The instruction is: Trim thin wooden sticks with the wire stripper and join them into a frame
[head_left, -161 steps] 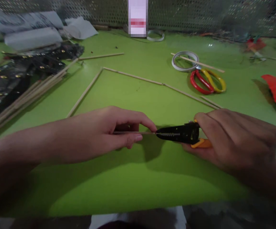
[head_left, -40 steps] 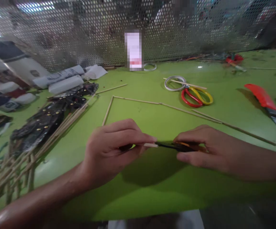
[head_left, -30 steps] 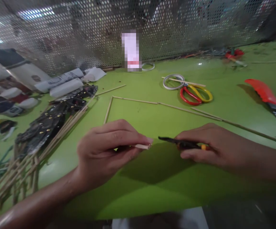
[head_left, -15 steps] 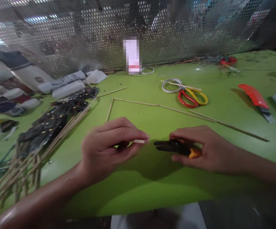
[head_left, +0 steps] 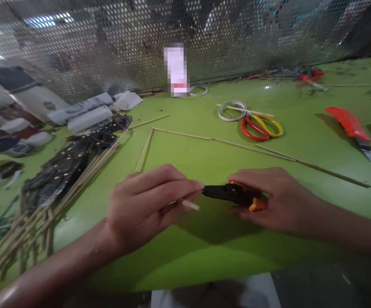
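Observation:
My left hand point(head_left: 150, 199) is closed on a thin pale stick point(head_left: 191, 205), whose cut end pokes out below the fingers. From the right, my right hand point(head_left: 269, 196) grips pliers point(head_left: 227, 193) with black jaws and orange handles. The jaws are closed, and their tips meet my left fingertips; whatever lies between them is too small to make out. Behind the hands, thin joined sticks point(head_left: 182, 134) form an angled line on the green table point(head_left: 198, 158).
Scissors point(head_left: 256, 127) and a tape roll point(head_left: 232, 110) lie beyond the hands. An orange cutter point(head_left: 348, 124) is at the right. Left are bundled sticks point(head_left: 86, 177), black plastic point(head_left: 60, 175) and white rolls point(head_left: 89, 119). A perforated metal screen point(head_left: 108, 55) stands behind.
The pliers' jaws have closed and moved left to my left fingertips. My left fingers have shifted, and the stick's end now points lower. The camera view has shifted slightly.

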The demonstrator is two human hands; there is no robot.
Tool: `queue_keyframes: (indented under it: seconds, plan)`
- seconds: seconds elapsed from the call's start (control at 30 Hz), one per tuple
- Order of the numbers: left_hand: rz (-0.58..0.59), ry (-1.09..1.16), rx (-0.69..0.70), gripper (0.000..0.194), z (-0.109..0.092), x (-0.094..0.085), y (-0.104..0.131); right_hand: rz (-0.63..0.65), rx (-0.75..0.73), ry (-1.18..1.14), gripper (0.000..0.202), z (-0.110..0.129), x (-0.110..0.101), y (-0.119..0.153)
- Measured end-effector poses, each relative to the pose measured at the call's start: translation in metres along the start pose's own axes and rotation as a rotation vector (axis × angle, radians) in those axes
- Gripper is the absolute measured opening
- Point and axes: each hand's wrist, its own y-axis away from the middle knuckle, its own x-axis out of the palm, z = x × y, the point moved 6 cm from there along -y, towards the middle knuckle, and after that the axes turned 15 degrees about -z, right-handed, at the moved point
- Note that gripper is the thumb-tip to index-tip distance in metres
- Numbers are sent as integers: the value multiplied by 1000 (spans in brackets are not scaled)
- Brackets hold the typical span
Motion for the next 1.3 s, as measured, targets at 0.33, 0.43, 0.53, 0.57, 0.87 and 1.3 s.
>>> queue_keyframes:
  seconds: [0.33, 0.43, 0.53, 0.57, 0.87, 1.3]
  plan:
    - [92, -74, 62, 9, -4, -2, 3, -19, 11, 9, 31, 1, 1, -2]
    - [100, -76, 72, 10, -3, -2, 6, -6, -2, 37, 28, 1, 3, 0]
    - [132, -64, 68, 10, 0, 0, 8, 4, -58, 198, 27, 0, 1, 1]
    - [144, -63, 66, 10, 2, 2, 9, 18, -85, 289, 28, -1, 0, 0]
    - [452, -3, -194, 26, 30, 33, 26, 97, -224, 700, 68, -21, -11, 1]
    - [474, 217, -275, 15, 32, 49, 37, -85, -474, 792, 46, -2, -6, 11]
